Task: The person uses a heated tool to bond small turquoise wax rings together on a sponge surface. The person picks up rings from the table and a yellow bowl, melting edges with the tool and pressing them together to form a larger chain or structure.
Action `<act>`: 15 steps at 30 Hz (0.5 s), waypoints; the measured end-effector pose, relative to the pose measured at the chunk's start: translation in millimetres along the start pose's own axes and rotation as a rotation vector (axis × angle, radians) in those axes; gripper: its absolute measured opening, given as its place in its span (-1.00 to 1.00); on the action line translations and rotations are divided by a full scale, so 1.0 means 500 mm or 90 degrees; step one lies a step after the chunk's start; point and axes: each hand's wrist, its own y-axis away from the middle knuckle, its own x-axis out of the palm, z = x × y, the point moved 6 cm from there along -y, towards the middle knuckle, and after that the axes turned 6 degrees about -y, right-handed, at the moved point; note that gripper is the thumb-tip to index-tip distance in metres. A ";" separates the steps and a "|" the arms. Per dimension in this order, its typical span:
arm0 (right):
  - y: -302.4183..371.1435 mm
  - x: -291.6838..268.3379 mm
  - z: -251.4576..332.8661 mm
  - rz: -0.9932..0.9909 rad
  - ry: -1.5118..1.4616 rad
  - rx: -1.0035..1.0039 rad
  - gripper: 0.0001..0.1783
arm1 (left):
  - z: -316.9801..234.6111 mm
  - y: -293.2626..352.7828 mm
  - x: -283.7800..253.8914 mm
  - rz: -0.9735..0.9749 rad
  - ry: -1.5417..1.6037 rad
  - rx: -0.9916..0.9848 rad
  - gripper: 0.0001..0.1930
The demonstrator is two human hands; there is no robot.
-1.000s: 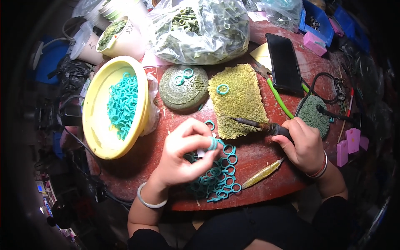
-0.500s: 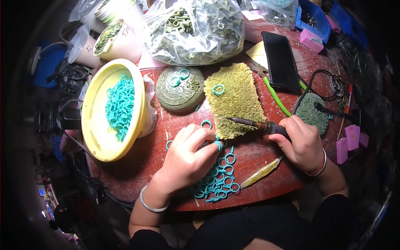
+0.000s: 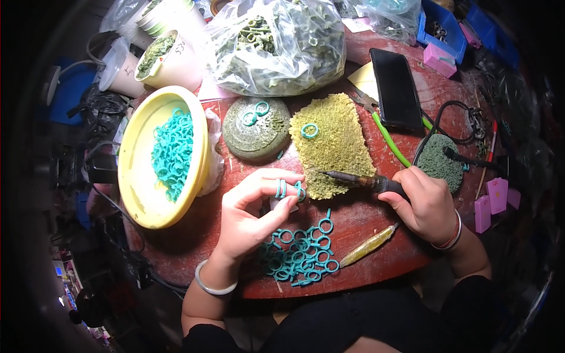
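Observation:
My left hand (image 3: 248, 212) pinches a small teal ring (image 3: 299, 191) between thumb and fingertips, and two more teal rings (image 3: 281, 188) sit around one of its fingers. In my right hand (image 3: 425, 203) is a soldering iron (image 3: 385, 185), gripped by its dark handle. Its thin tip points left, over the lower part of a rough yellow-green slab (image 3: 338, 150), a little apart from the held ring. One teal ring (image 3: 309, 130) lies on that slab. Two others (image 3: 262, 108) rest on a round grey-green disc (image 3: 256, 138). Below my left hand spreads a pile of teal rings (image 3: 303, 256) with short stems.
A tilted yellow bowl (image 3: 132, 200) of teal rings stands left. Behind are a clear bag (image 3: 276, 70) of green pieces and white cups (image 3: 182, 62). A black phone (image 3: 395, 88), green-handled pliers (image 3: 391, 139), a green sponge-like pad (image 3: 440, 162) and a yellow-filled tube (image 3: 369, 246) lie right.
My left hand has lifted and turned from the table, bringing the pinched ring and the rings on its finger into view. My right hand and the soldering iron have hardly moved.

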 end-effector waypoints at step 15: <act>-0.003 -0.005 0.016 -0.007 -0.032 -0.065 -0.66 | 0.004 0.001 0.009 0.026 -0.069 0.009 -0.75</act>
